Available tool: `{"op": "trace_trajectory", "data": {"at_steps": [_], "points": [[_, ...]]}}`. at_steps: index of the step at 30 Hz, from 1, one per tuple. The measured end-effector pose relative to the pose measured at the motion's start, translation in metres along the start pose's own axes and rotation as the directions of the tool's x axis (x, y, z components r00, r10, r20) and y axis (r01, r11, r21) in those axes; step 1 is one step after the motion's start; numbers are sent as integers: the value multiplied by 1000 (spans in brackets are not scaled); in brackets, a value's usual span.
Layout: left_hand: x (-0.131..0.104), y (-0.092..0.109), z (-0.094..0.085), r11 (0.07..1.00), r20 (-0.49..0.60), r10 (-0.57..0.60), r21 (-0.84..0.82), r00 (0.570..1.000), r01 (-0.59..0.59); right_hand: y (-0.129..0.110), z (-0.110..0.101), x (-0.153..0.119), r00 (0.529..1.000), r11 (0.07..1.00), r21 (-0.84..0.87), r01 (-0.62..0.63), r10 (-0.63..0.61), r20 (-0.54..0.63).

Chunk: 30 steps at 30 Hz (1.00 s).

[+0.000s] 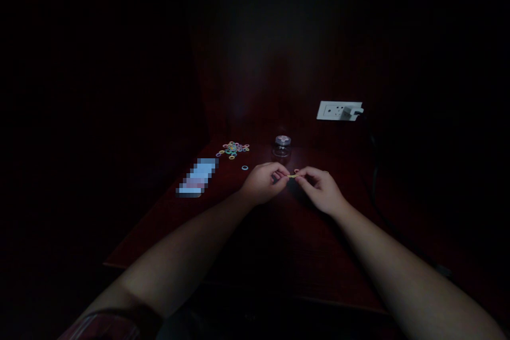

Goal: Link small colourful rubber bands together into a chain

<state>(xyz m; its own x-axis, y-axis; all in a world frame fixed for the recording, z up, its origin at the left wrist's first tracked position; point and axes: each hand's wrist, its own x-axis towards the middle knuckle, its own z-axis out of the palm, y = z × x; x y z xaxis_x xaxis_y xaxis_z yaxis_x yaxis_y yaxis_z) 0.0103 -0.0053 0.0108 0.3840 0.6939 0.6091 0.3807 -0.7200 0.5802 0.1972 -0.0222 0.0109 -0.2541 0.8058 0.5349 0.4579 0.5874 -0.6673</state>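
A small yellow band (292, 176) is stretched between my two hands, just above the dark red table (274, 239). My left hand (265, 183) pinches its left end and my right hand (321, 188) pinches its right end. Behind my right fingertips lies a small pinkish ring (296, 171), partly hidden. Another yellow piece (326, 172) shows just past my right knuckles. Beyond my hands stands a clear jar (282, 149) with its lid on. A single light blue ring (245, 168) rests left of the jar.
A pile of colourful rings (235, 149) lies at the back left. In front of it is a phone with a lit, blurred screen (198, 176). On the back wall is a white socket (338, 111) with a plug, its dark cable hanging down the right side.
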Motion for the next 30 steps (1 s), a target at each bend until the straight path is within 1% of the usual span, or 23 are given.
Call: {"op": "trace_trajectory", "data": {"at_steps": [5, 11, 18, 23, 30], "points": [[0, 1, -1, 1000, 11, 4, -20, 1000, -3, 1, 1, 0, 1000, 1000, -1, 1, -1, 23], [-1, 3, 0, 1000, 25, -2, -30, 1000, 3, 1, 3, -1, 999, 998, 39, 52, -52, 15], [-1, 6, 0, 999, 62, 7, -34, 998, -5, -1, 0, -2, 995, 995, -12, 102, -102, 9], [-1, 7, -1, 999, 66, 16, -32, 998, -14, -5, -1, -1, 992, 991, -32, 128, -127, 21], [0, 7, -1, 999, 77, 9, -35, 997, -6, -7, -2, -1, 992, 992, -9, 123, -123, 33]]}}
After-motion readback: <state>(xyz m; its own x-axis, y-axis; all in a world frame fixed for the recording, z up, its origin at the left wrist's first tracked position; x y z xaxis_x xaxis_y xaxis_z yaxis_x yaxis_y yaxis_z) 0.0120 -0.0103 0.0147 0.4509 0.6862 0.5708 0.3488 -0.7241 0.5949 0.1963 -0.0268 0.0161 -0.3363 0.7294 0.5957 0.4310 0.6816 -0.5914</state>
